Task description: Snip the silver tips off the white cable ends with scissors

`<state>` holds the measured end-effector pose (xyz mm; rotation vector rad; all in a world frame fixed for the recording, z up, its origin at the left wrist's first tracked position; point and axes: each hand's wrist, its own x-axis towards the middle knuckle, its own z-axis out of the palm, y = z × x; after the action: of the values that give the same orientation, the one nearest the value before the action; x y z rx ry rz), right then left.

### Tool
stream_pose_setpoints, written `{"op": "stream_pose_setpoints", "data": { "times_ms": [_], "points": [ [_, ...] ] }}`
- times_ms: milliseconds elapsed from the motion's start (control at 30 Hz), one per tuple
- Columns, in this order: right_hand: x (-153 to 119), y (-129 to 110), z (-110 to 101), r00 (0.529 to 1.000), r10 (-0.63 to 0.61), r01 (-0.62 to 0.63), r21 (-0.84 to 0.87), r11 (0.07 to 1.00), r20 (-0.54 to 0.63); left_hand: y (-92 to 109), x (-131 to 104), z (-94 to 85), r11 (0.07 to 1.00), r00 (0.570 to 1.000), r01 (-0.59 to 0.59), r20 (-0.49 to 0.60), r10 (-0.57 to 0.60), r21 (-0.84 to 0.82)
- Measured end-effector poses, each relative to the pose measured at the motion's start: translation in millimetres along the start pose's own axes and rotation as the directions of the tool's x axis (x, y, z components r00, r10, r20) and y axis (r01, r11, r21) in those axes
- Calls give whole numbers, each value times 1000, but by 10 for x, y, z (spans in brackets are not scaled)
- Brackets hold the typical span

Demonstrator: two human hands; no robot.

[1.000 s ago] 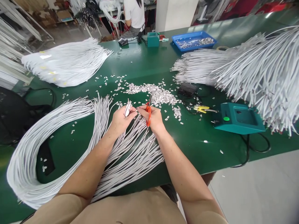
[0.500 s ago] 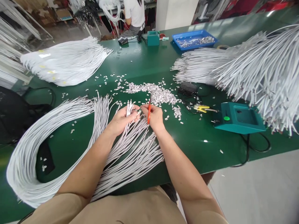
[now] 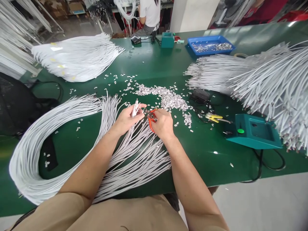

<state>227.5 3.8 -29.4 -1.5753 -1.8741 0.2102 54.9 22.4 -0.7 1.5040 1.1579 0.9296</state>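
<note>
Several white cables are gripped in my left hand, their ends pointing up between thumb and fingers. My right hand is closed round orange-handled pliers, whose jaws point left toward the fingertips of my left hand. What lies between the jaws is too small to tell. Under my forearms, loose white cables spread over the green table. A long curved bundle of white cables lies to the left. Beyond my hands is a pile of small silvery pieces.
Back left lies another cable bundle; large bundles fill the right. A teal device, yellow-handled tool and black adapter stand at right. A blue tray is farther back, and a person sits beyond the table.
The pliers have turned from nearly upright and edge-on to pointing left, with both handles showing. My right hand has rotated palm-down over them. The whole view has shifted slightly.
</note>
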Motion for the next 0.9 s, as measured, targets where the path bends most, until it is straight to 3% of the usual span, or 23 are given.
{"op": "stream_pose_setpoints", "data": {
  "times_ms": [267, 433, 567, 667, 733, 800, 867, 900],
  "points": [
    [-8, 20, 4, 999, -37, 43, -247, 968, 29, 29, 12, 17, 998, 998, 7, -61, -2, 70],
    [-5, -16, -32, 997, -23, 42, -303, 952, 67, 101, -6, 13, 990, 996, 37, -91, -24, 139],
    [3, 3, -35, 996, 37, -18, -220, 975, 80, 106, -13, 2, 987, 994, 48, -105, -32, 155],
    [27, 8, -52, 972, 224, -228, 61, 972, 66, 78, -15, -1, 991, 994, 40, -109, -26, 129],
    [42, -21, -74, 938, 331, -346, 377, 859, 108, 64, -20, 11, 993, 995, 29, -97, -18, 112],
    [51, -73, -94, 919, 340, -385, 657, 649, 203, 56, -28, 30, 995, 997, 24, -76, -18, 92],
    [52, -126, -102, 913, 303, -389, 806, 447, 272, 50, -34, 45, 997, 998, 43, -37, -41, 62],
    [52, -144, -102, 914, 294, -381, 838, 390, 279, 48, -35, 46, 997, 998, 62, -9, -62, 40]
  ]
}}
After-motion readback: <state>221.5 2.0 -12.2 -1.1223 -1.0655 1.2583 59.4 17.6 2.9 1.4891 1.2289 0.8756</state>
